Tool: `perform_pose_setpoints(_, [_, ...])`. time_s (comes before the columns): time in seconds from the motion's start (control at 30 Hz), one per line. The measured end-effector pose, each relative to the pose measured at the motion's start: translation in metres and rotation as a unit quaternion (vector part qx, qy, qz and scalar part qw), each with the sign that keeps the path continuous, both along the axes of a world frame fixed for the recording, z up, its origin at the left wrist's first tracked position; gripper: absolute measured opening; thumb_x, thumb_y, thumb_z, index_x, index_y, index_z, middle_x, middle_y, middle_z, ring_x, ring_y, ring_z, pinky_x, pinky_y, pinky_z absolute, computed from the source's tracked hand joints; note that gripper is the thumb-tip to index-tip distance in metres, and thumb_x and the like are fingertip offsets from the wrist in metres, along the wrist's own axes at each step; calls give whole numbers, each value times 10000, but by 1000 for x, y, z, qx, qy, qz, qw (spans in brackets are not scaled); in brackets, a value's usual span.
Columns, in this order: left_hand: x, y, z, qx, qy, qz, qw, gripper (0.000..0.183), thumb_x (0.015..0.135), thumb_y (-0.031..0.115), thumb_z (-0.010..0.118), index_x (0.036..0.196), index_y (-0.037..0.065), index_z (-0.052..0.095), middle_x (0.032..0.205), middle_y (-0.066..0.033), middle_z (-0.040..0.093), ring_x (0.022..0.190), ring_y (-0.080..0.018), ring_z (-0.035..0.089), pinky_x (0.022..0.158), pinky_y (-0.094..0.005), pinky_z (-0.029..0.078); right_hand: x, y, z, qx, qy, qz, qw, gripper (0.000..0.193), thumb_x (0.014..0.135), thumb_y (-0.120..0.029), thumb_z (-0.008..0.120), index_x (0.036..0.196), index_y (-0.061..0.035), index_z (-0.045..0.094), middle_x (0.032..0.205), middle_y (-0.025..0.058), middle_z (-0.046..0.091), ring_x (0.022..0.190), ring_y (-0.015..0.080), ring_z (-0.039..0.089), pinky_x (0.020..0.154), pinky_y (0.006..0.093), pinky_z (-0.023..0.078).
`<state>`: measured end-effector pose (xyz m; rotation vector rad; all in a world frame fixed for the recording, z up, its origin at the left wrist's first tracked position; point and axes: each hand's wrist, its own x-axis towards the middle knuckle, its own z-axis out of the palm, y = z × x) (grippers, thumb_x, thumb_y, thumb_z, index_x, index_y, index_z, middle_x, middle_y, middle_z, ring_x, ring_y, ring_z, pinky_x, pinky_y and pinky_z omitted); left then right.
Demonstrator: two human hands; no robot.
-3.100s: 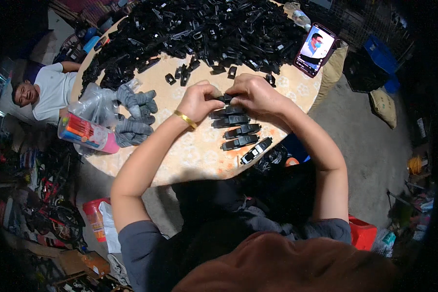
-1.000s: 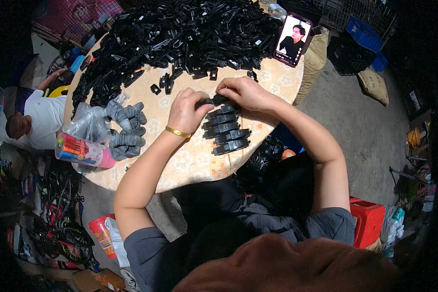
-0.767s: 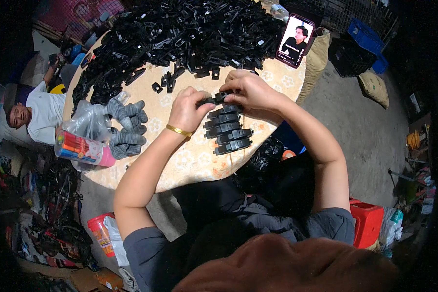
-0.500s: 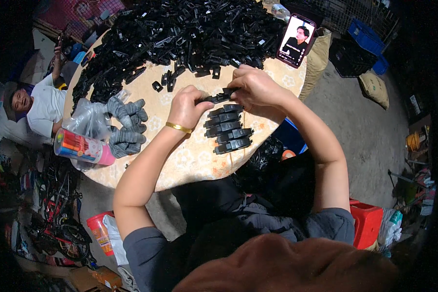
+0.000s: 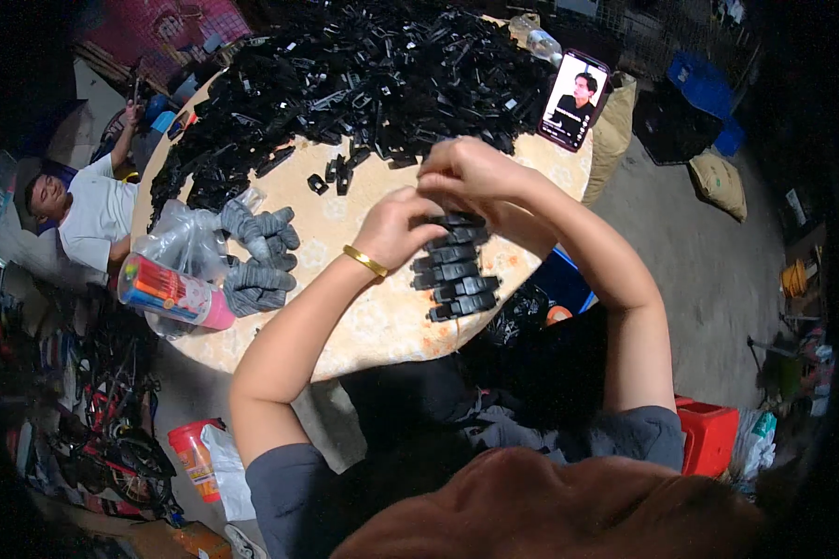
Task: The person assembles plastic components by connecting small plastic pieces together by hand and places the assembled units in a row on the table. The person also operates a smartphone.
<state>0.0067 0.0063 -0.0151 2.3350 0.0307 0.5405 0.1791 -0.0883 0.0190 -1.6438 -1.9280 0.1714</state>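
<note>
My left hand (image 5: 399,227), with a gold bangle at the wrist, and my right hand (image 5: 464,170) meet over the round patterned table (image 5: 373,317). Both close on a small black plastic part (image 5: 453,220) at the top of a row of several like parts (image 5: 457,275) laid side by side. Beyond my hands a large heap of the same black parts (image 5: 364,84) covers the far half of the table. A few loose black pieces (image 5: 337,175) lie between the heap and my hands.
Grey work gloves (image 5: 256,256), a clear plastic bag (image 5: 179,244) and a colourful bottle (image 5: 163,291) lie at the table's left. A phone (image 5: 575,100) leans at the far right edge. Another person (image 5: 79,214) sits on the floor at left. A red crate (image 5: 708,433) stands at right.
My hands have lifted slightly and drawn together at the top of the row. The person at left has raised an arm. The view has shifted a little.
</note>
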Motion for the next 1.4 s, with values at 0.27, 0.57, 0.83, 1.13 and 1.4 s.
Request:
perform_pose_setpoints(0.27, [-2, -3, 4, 6, 17, -69, 997, 139, 764, 195, 676, 785, 58, 689, 714, -98, 560, 717, -256, 548, 697, -365, 438, 13, 89, 2, 43, -286, -190, 938, 247, 752, -61, 545, 966, -97, 662, 918, 90, 600, 912, 273, 570, 735, 375, 500])
perform_pose_setpoints(0.57, [-5, 6, 4, -4, 23, -83, 996, 122, 789, 130, 654, 844, 22, 672, 770, -95, 560, 736, -218, 550, 673, -307, 445, 27, 72, 4, 162, -232, -179, 942, 202, 760, -122, 626, 945, -47, 657, 858, 108, 619, 803, 290, 617, 665, 365, 509])
perform_pose_setpoints(0.83, [0, 1, 7, -39, -96, 138, 985, 225, 756, 155, 708, 859, 11, 568, 820, -100, 527, 684, -206, 576, 571, -308, 486, -4, -25, -9, 38, 420, -206, 883, 228, 787, -102, 663, 981, 17, 669, 782, 60, 668, 645, 98, 599, 584, 229, 494])
perform_pose_setpoints(1.13, [0, 7, -3, 104, -54, 68, 991, 203, 664, 159, 735, 810, 52, 641, 786, -95, 596, 811, -294, 537, 742, -368, 447, -5, -57, -14, 45, 104, -123, 986, 215, 773, -153, 648, 930, -7, 671, 904, 154, 648, 769, 247, 645, 679, 336, 513])
perform_pose_setpoints(1.4, [0, 7, -2, 109, -39, 77, 990, 195, 683, 138, 717, 835, 41, 643, 819, -108, 585, 813, -293, 530, 736, -368, 441, 28, -64, -28, 21, -125, -298, 946, 235, 755, -216, 671, 890, -24, 668, 837, 135, 613, 803, 284, 617, 689, 364, 494])
